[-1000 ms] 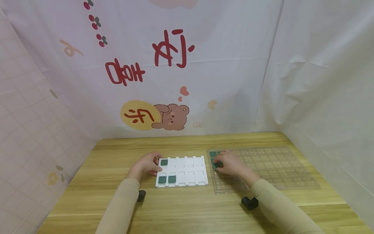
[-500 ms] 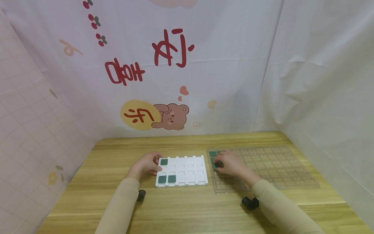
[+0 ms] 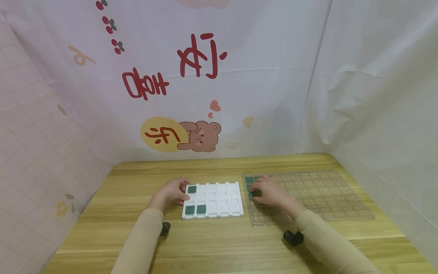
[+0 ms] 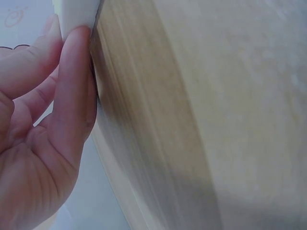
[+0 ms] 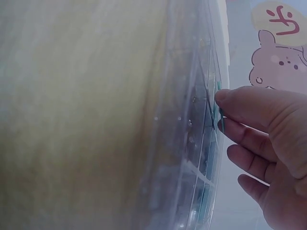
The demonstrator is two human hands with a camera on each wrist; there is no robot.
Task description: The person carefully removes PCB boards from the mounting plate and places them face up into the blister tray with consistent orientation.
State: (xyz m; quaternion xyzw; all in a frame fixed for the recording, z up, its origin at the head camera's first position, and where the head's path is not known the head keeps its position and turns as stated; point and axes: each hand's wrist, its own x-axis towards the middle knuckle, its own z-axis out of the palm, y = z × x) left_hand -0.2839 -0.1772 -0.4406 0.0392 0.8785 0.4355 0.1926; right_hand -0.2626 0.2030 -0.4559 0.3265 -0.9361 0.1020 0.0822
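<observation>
Below, two hands work at two trays set side by side on a wooden table (image 3: pixel 219 243).

At left, the left hand (image 3: pixel 171 194) rests at the left edge of the white tray (image 3: pixel 222 207), its thumb and fingers closed on that edge, as the left wrist view shows; the tray holds three green chips (image 3: pixel 192 189), one in the far-left cell and two in the near-left cells. At right, the right hand (image 3: pixel 270 191) lies over the left end of the clear plastic tray (image 3: pixel 325 198), just beside the white tray, its fingertips pinching a dark green chip (image 3: pixel 252 194); a second such chip sits in the far-left corner cell. The hands are well apart, one at each tray. Behind the table hangs a printed cloth backdrop (image 3: pixel 191 83) bearing a bear cartoon.
</observation>
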